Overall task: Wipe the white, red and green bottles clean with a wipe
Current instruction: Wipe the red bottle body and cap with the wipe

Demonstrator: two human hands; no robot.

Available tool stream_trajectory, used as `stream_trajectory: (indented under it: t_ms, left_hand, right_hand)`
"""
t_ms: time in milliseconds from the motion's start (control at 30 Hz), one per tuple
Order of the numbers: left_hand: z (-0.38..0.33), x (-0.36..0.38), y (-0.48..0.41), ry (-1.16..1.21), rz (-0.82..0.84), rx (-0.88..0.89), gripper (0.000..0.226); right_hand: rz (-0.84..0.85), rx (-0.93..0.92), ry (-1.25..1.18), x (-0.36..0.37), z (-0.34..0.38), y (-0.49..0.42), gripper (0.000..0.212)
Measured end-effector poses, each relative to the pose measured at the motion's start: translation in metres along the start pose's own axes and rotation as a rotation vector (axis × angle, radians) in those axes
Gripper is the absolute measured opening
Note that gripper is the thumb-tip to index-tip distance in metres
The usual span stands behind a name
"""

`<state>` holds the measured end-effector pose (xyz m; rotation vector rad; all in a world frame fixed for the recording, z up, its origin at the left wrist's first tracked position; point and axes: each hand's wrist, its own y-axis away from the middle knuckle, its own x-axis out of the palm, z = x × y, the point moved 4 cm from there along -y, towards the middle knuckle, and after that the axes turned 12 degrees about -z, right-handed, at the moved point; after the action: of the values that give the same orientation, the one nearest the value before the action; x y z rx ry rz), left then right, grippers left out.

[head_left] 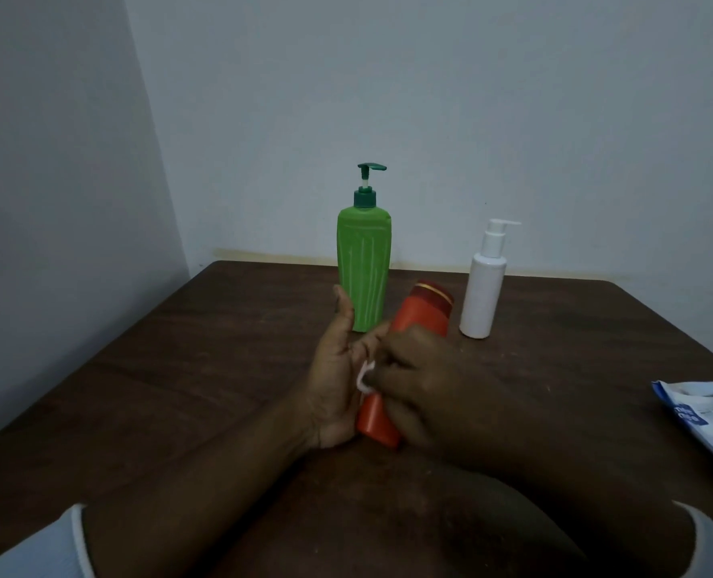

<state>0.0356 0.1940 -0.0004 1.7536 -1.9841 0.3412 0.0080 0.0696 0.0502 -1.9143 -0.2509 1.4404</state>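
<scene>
The red bottle (423, 314) is held tilted above the middle of the dark wooden worktop (179, 369), its dark red cap pointing up and away and its base lowest, nearest the camera. It is cradled from the left by the left hand (334, 385), whose thumb is raised and whose fingers (367, 342) are curled behind the bottle's body. The right hand (421, 381) is laid over the bottle from the right, and a small crumpled white wipe (364, 375) is pinched in its bent fingers (392, 352) and pressed against the bottle's side. The green bottle (364, 269), fitted with a pump, is stood upright just behind the hands. The white bottle (482, 294), also with a pump, is stood upright to the right of the red cap. A blue and white wipe packet (709, 419) is seen lying at the worktop's right edge.
</scene>
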Motion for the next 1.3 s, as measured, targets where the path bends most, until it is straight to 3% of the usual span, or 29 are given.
stream_trajectory:
  t_ms: [133,333,500,667,900,1000,1167,1300]
  left_hand:
    - [-0.005,-0.001,0.0,-0.013,-0.034,0.061,0.099]
    - [0.004,0.011,0.004,-0.16,-0.004,0.079,0.097]
    - [0.006,0.012,0.005,-0.102,-0.006,0.083,0.096]
    - [-0.001,0.004,0.0,0.035,-0.102,0.114,0.094]
    - [-0.01,-0.004,-0.001,0.114,-0.217,0.138,0.094]
    - [-0.012,-0.005,-0.003,0.053,-0.19,0.157,0.087]
    - [-0.007,-0.002,0.004,-0.124,-0.121,0.177,0.08]
    - [-0.002,0.007,0.006,-0.2,-0.034,0.164,0.043]
  right_hand:
    - [0.013,-0.057,0.033,0.004,0.005,-0.002,0.025]
    - [-0.311,0.216,0.157,-0.02,-0.041,-0.005,0.022]
    - [-0.401,0.296,0.157,-0.028,-0.055,0.001,0.027]
    - [-0.255,0.163,0.06,-0.019,-0.031,-0.003,0.034]
    - [0.061,-0.081,-0.121,-0.01,-0.001,0.0,0.024]
    - [-0.065,-0.038,-0.032,-0.013,-0.015,-0.006,0.023]
    - [-0.416,0.192,0.147,-0.025,-0.048,-0.001,0.024]
    - [-0.556,0.293,0.173,-0.033,-0.052,0.004,0.026]
